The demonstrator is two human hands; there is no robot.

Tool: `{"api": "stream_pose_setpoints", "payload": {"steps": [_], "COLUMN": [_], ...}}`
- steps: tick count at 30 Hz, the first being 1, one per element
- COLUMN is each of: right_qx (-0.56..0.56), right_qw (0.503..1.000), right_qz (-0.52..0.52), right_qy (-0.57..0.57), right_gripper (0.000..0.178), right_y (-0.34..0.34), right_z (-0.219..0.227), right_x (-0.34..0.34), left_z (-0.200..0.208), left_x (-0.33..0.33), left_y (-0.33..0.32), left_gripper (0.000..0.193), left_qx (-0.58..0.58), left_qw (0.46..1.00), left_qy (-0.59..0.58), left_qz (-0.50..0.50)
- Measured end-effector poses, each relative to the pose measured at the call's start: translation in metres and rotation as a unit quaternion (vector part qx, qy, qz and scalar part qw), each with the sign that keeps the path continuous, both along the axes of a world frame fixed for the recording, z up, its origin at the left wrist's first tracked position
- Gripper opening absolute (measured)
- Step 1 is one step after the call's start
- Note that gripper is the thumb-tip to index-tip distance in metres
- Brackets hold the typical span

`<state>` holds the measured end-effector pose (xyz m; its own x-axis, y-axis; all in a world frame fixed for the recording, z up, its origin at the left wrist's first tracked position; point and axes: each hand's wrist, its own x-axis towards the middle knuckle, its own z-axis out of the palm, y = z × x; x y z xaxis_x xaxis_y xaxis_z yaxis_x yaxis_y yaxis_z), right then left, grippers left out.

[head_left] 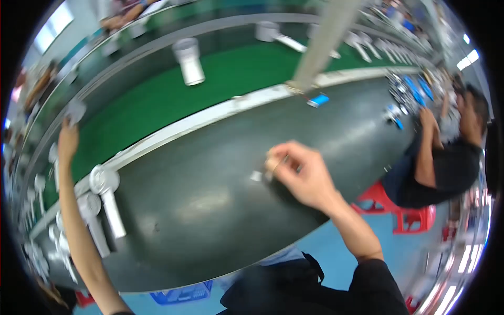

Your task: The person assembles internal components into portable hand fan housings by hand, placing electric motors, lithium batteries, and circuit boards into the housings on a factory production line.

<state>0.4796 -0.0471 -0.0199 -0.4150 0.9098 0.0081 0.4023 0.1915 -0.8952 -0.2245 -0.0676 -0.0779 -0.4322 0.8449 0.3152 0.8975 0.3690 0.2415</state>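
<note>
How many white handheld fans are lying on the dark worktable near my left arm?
2: one fan by the table's white edge strip, the other fan just left of it, beside the left arm. More blurred white shapes at the far left may be further fans.

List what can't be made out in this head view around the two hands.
- Small white piece on the grey table: too small and blurred to identify.
- Right hand: curled fingers hide whatever it pinches.
- Left hand: motion blur hides whether it grips the white object above it.
- White handheld fans at the left: blurred; lower ones smear into the rim.
</note>
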Motion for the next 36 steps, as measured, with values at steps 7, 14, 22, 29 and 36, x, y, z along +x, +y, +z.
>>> {"api": "stream_pose_setpoints", "payload": {"steps": [7, 14, 22, 29, 36], "right_qx": [0.356, 0.322, 0.346, 0.333, 0.155], "right_qw": [0.748, 0.755, 0.892, 0.931, 0.984], "right_qz": [-0.392, -0.368, -0.123, 0.003, -0.066], "right_qy": [-0.400, -0.436, -0.264, -0.152, -0.061], "right_gripper": [0.037, 0.044, 0.024, 0.039, 0.030], "right_y": [0.140, 0.176, 0.066, -0.013, -0.010], "right_z": [-0.041, -0.078, -0.045, -0.017, -0.017], "right_x": [0.292, 0.371, 0.183, 0.064, 0.050], "left_z": [0.092, 0.078, 0.053, 0.047, 0.056], "left_x": [0.340, 0.503, 0.541, 0.544, 0.538], "left_y": [-0.091, -0.132, -0.150, -0.154, -0.161], "left_gripper": [0.065, 0.060, 0.063, 0.061, 0.062], "left_qx": [0.039, -0.031, -0.008, 0.008, -0.025], "left_qw": [0.980, 0.969, 0.968, 0.968, 0.960], "left_qy": [-0.115, -0.234, -0.247, -0.243, -0.268], "left_qz": [-0.160, -0.069, -0.040, -0.061, -0.077]}}
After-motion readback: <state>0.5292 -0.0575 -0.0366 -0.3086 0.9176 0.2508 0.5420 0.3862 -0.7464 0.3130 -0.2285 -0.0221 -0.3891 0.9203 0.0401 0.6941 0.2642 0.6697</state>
